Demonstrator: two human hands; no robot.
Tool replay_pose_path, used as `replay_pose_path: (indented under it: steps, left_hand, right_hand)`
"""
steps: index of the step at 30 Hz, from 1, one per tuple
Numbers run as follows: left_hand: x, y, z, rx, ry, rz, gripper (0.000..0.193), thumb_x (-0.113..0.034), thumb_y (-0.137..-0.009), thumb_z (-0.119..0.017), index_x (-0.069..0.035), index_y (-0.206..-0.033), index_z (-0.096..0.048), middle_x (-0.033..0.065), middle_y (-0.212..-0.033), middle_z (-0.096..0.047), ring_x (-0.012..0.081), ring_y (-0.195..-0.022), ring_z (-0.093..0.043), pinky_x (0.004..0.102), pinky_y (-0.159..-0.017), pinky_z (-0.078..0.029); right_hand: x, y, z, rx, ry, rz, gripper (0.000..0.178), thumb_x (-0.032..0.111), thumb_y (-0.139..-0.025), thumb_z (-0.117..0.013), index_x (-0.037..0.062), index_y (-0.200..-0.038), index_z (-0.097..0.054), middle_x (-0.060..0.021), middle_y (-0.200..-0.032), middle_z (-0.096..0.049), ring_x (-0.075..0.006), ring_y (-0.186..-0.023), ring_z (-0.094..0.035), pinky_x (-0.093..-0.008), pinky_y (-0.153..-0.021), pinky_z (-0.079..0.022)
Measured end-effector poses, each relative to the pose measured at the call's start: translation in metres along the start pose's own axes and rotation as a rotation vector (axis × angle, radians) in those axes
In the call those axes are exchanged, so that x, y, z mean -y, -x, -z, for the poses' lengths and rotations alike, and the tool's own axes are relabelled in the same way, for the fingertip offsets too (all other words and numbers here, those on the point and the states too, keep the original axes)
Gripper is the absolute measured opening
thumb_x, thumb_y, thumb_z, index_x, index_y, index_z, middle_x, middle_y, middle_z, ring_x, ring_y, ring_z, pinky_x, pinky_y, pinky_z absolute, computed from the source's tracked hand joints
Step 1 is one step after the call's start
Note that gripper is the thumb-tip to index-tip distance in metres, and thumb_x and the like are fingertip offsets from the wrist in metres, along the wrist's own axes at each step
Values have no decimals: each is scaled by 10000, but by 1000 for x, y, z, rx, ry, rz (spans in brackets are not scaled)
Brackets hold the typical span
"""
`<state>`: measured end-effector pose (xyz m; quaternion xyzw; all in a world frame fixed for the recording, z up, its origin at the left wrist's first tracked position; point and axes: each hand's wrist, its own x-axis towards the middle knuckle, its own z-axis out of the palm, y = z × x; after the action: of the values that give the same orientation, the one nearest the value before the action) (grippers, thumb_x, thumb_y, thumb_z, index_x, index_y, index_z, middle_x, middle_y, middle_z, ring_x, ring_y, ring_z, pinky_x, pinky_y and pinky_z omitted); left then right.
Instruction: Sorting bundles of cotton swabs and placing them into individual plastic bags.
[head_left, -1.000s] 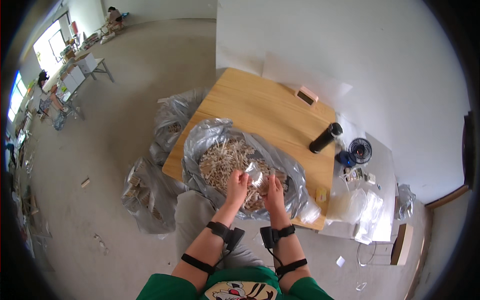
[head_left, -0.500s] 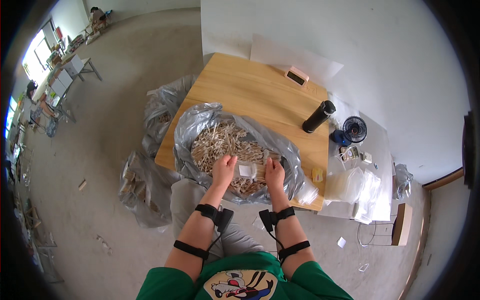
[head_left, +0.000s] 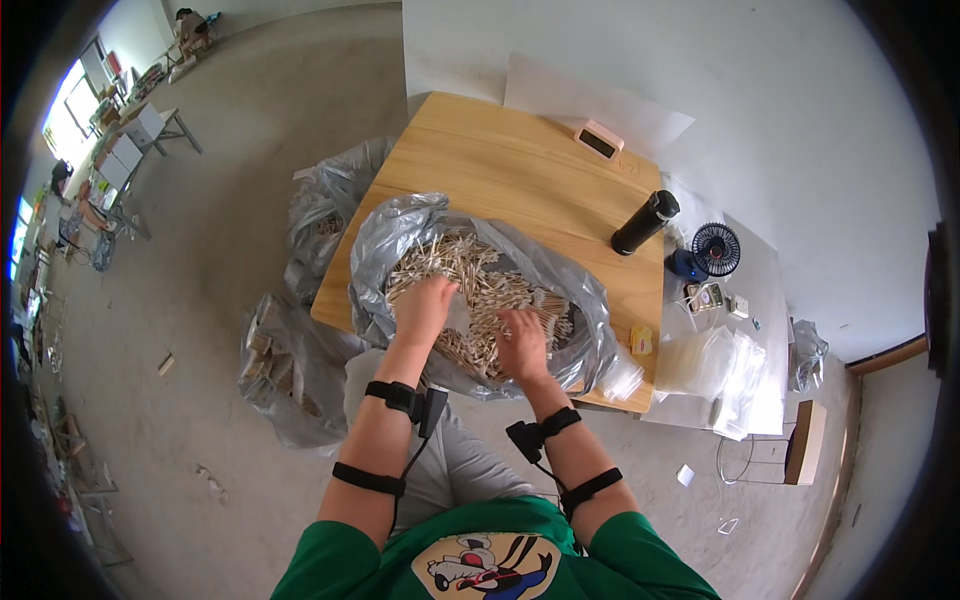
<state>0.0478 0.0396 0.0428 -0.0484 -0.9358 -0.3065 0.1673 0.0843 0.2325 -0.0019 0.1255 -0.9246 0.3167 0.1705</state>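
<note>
A heap of wooden-stick cotton swabs point(head_left: 445, 260) fills a wide grey plastic bag point(head_left: 385, 235), whose mouth lies open near the table's front edge. Over the left part of the heap, my left hand point(head_left: 425, 310) is closed in a pinch on a small clear plastic bag point(head_left: 458, 316), partly hidden by the hand. My right hand point(head_left: 523, 345) is lower and to the right, its fingers bent round some swabs at the heap's surface; the fingertips are partly hidden.
The wooden table point(head_left: 500, 150) carries a black bottle point(head_left: 645, 222), a pink digital clock point(head_left: 598, 142) and a yellow packet point(head_left: 641, 340). Clear bags point(head_left: 700, 362) and a small fan point(head_left: 715, 250) stand on the right side table. More grey bags point(head_left: 290, 385) rest on the floor at left.
Both hands were on a clear bag with a white label and swabs in it. Now my left hand has moved up and left with the bag; my right hand has let go and shifted left.
</note>
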Motion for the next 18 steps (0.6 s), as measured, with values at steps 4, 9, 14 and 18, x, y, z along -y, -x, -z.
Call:
replay_pose_path:
  steps: [4, 9, 14, 18]
  left_hand:
    - [14, -5, 19, -99, -55, 60, 253, -265, -856, -577, -57, -714, -545, 160, -678, -594, 364, -660, -579, 459, -558, -426]
    - [20, 1, 39, -130, -25, 205, 311, -291, -839, -615, -25, -702, -530, 179, -644, -549, 385, -620, -534, 436, -532, -398]
    - [22, 13, 40, -189, 63, 206, 306, -277, -850, -607, -21, -702, -526, 168, -617, -537, 363, -588, -527, 410, -522, -396]
    - [9, 15, 31, -108, 361, 403, 302, -266, -866, -599, -21, -702, -534, 117, -597, -541, 279, -558, -544, 367, -516, -403]
  right_hand:
    - [26, -1, -19, 72, -49, 112, 368, 118, -663, -675, 81, -1018, -583, -101, -979, -599, -308, -1041, -507, -407, -900, -399]
    - [44, -11, -34, 130, 142, 141, 324, 134, -682, -669, 93, -995, -600, -77, -985, -597, -284, -1059, -501, -408, -904, -383]
    - [32, -20, -47, 54, 64, 48, 184, 86, -731, -635, 80, -915, -626, -49, -913, -607, -240, -985, -540, -375, -851, -411]
    - [24, -18, -20, -71, -531, -355, 88, 95, -821, -619, 33, -882, -628, -56, -791, -621, -214, -727, -591, -301, -651, -457]
